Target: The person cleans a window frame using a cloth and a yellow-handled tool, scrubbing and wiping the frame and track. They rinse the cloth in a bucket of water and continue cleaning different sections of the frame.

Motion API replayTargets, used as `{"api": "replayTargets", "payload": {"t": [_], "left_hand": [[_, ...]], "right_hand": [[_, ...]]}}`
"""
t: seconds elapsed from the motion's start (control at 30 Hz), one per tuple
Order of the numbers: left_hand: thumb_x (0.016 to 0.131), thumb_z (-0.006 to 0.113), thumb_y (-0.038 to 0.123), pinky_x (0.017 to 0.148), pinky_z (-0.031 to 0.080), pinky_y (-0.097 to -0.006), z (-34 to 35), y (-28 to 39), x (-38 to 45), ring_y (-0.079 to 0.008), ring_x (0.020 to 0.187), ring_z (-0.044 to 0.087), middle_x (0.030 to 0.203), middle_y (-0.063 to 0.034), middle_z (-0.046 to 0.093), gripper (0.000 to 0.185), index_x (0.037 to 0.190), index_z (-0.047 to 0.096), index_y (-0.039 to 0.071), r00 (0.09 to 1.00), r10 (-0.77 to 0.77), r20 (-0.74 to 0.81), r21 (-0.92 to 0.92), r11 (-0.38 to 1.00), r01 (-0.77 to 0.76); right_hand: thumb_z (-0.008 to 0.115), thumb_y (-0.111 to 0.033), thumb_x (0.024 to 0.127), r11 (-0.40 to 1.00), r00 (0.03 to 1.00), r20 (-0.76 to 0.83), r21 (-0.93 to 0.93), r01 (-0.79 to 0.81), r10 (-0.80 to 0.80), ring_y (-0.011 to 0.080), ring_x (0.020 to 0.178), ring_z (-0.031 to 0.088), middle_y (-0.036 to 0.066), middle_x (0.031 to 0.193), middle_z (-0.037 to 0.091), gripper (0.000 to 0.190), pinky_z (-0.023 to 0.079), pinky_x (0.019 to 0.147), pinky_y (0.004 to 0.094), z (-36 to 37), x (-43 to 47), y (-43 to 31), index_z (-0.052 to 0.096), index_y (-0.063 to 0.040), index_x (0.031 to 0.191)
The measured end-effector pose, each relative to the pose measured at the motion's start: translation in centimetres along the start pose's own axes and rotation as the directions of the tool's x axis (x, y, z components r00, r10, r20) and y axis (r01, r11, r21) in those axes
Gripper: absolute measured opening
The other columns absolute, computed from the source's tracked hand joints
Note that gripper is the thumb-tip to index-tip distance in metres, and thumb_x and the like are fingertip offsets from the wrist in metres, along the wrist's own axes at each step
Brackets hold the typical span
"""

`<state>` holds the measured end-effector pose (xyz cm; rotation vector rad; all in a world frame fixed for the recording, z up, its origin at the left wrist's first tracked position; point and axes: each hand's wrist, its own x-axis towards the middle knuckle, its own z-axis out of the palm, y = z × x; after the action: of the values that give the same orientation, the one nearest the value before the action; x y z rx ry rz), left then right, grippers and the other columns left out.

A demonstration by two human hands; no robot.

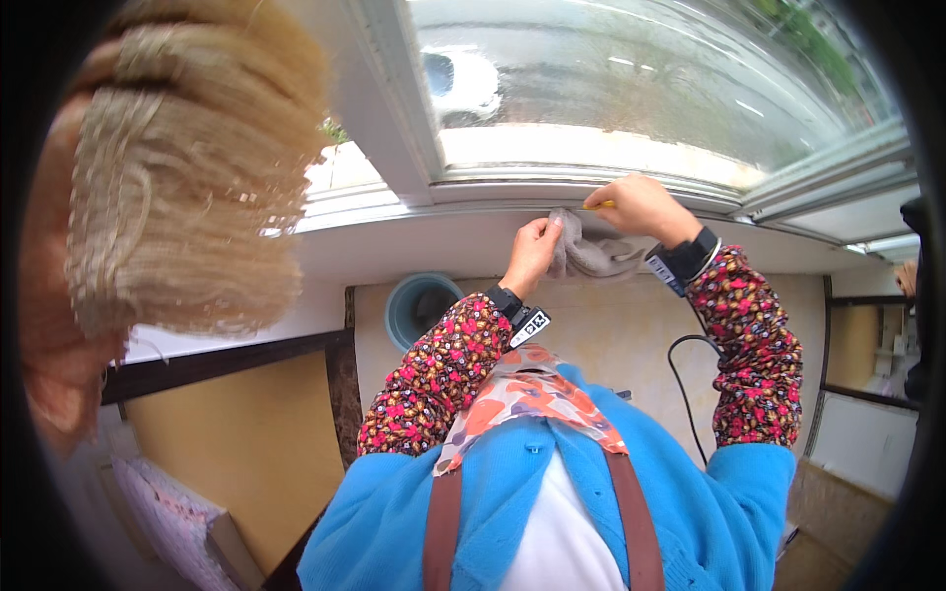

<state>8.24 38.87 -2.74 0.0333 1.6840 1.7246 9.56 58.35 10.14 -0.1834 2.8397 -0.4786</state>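
A bunched grey-beige cloth (587,247) hangs against the low wall just under the window sill. My left hand (533,253) pinches its upper left end between thumb and fingers. Right of it, my right hand (641,207) grips a thin yellow tool (600,205), whose kind I cannot make out; most of it is hidden in the fist. The visible end points left, close to the window track (547,201) and the top of the cloth. Above both hands stands a window pane (591,89) in a white metal frame (436,148).
A light-blue bucket (399,310) stands on the tile floor (591,318) at the left. A fringed curtain (192,192) fills the upper left. Wooden panels (236,443) lie lower left. At the right edge, another person's hand (906,278) shows. A black cable (680,384) loops beside my right arm.
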Motion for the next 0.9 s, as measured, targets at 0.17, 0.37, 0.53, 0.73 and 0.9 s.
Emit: {"api": "replayTargets", "payload": {"t": [0.17, 0.37, 0.53, 0.73, 0.9], "left_hand": [[0.096, 0.060, 0.044, 0.058, 0.049, -0.0286, 1.5, 2.6, 1.9, -0.0128, 0.067, 0.061, 0.081, -0.0053, 0.066, 0.045, 0.096, 0.066, -0.001, 0.956, -0.279, 0.091, -0.333, 0.896, 0.293], [0.097, 0.061, 0.033, 0.055, 0.054, -0.0319, 1.0, 3.5, 1.6, -0.0197, 0.066, 0.067, 0.085, -0.0098, 0.069, 0.033, 0.104, 0.063, 0.001, 0.924, -0.337, 0.181, -0.555, 0.740, 0.378], [0.096, 0.061, 0.032, 0.063, 0.053, -0.0278, 1.6, 6.6, -0.3, -0.0124, 0.078, 0.064, 0.095, -0.0040, 0.065, 0.032, 0.105, 0.063, 0.001, 0.977, -0.210, 0.028, -0.434, 0.878, 0.201], [0.096, 0.057, 0.032, 0.070, 0.051, -0.0260, 0.4, 9.4, -8.2, -0.0127, 0.088, 0.064, 0.099, -0.0036, 0.064, 0.033, 0.114, 0.060, 0.004, 0.993, -0.110, -0.047, -0.230, 0.968, 0.097], [0.098, 0.056, 0.020, 0.076, 0.050, -0.0248, -1.5, 8.7, -13.0, -0.0104, 0.089, 0.063, 0.098, -0.0058, 0.067, 0.027, 0.111, 0.064, -0.002, 0.963, 0.012, -0.270, -0.356, 0.928, -0.111]], "right_hand": [[0.064, -0.016, 0.079, 0.995, 0.988, -0.144, 0.093, -0.034, 0.047, 0.0335, 0.087, 0.066, 0.013, 0.096, 0.066, 0.021, 0.053, 0.077, 0.0432, -1.9, 1.0, -1.6, 0.070, -0.009, 0.097], [0.067, -0.020, 0.078, 0.882, 0.932, -0.361, 0.451, 0.133, 0.044, 0.0331, 0.080, 0.066, 0.012, 0.084, 0.066, 0.017, 0.053, 0.071, 0.0396, -3.9, 1.1, -2.6, 0.065, -0.007, 0.089], [0.071, -0.022, 0.078, 0.892, 0.744, -0.663, 0.285, 0.352, -0.082, 0.0322, 0.074, 0.063, 0.011, 0.079, 0.065, 0.019, 0.052, 0.066, 0.0367, -4.5, 0.9, -4.8, 0.063, -0.006, 0.087], [0.068, -0.006, 0.078, 0.369, 0.816, -0.555, 0.733, 0.572, -0.161, 0.0205, 0.062, 0.062, 0.008, 0.070, 0.063, 0.009, 0.050, 0.061, 0.0303, -3.2, 0.5, -10.6, 0.063, -0.004, 0.085], [0.068, -0.009, 0.081, 0.384, 0.896, -0.410, 0.809, 0.444, -0.172, 0.0168, 0.056, 0.060, 0.009, 0.063, 0.062, 0.010, 0.047, 0.053, 0.0299, -3.0, -0.8, -14.2, 0.064, -0.002, 0.074]]}}
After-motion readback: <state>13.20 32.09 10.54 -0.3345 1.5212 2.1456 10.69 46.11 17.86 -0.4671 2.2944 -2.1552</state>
